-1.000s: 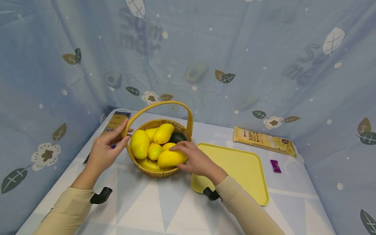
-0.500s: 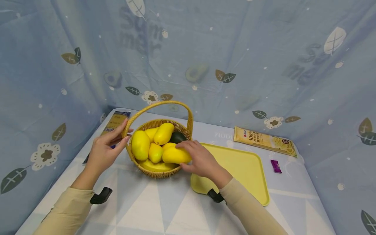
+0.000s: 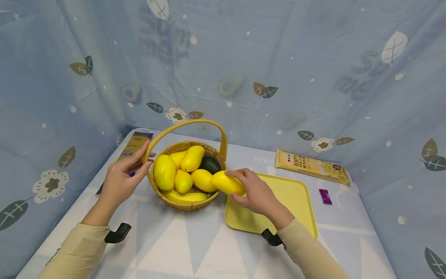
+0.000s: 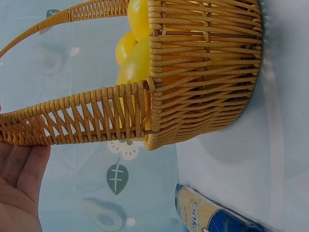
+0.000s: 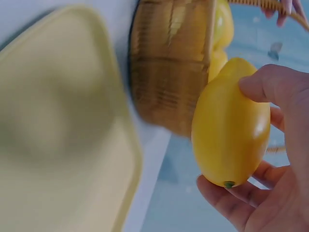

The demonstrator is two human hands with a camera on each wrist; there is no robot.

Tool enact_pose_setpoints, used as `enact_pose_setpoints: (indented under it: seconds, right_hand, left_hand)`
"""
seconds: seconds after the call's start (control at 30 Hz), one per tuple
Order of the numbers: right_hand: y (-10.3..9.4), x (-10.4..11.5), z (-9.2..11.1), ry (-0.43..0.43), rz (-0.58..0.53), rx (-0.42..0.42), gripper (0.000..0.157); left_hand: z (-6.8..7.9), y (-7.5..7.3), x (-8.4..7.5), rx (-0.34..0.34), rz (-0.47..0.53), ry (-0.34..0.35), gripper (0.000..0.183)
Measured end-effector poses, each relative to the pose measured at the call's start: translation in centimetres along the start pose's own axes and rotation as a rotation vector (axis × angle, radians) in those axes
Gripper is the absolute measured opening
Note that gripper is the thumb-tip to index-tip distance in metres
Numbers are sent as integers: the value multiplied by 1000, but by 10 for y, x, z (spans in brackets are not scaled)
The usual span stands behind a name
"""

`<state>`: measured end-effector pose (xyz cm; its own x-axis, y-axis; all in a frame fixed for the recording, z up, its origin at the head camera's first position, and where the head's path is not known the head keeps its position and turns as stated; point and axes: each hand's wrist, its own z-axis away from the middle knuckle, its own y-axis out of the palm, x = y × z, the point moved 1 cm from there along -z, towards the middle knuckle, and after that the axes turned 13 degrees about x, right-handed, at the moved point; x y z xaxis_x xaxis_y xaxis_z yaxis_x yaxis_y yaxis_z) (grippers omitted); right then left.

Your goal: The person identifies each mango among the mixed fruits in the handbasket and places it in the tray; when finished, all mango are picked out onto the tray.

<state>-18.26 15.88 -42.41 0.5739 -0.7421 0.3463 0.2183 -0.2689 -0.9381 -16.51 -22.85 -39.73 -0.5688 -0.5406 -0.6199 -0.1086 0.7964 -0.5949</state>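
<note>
My right hand [image 3: 256,195] grips a yellow mango [image 3: 228,183] just past the basket's right rim, above the near-left part of a yellow tray [image 3: 278,209]. In the right wrist view, the thumb lies on one side of the mango [image 5: 231,125] and the fingers curl round the other; a small green stem end shows. The wicker basket [image 3: 188,206] holds several yellow fruits, among them a mango [image 3: 165,172] and a banana-like one [image 3: 184,197], plus a dark green fruit [image 3: 210,165]. My left hand [image 3: 120,180] holds the left side of the basket's handle [image 4: 72,118] between thumb and fingers.
A pasta packet [image 3: 134,147] lies behind the left hand, partly covered. Another pasta packet [image 3: 312,167] lies behind the tray, and a small purple packet [image 3: 325,196] sits right of it. A blue patterned curtain [image 3: 223,58] encloses the table's back and sides.
My right hand has lifted the mango from the basket and carried it to the right, over the rim towards the tray. The left hand stays at the handle.
</note>
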Motion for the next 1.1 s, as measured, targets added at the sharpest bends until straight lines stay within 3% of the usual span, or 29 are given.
enact_pose_setpoints:
  seconds: [0.23,0.47,0.83,1.1]
  right_hand:
    - [1,-40,10,172,-135,-43,64]
    - [17,-66,6,342,-213,-41,66]
    - [36,-68,-9,490,-251,12,64]
    - [37,-68,-13,485,-202,56,70]
  left_hand:
    - [1,-1,2,-1,6,0,76]
    - [0,-1,2,3,19,1,76]
    - [0,0,1,2,13,2,76]
    - [-1,0,0,-2,22,8,78]
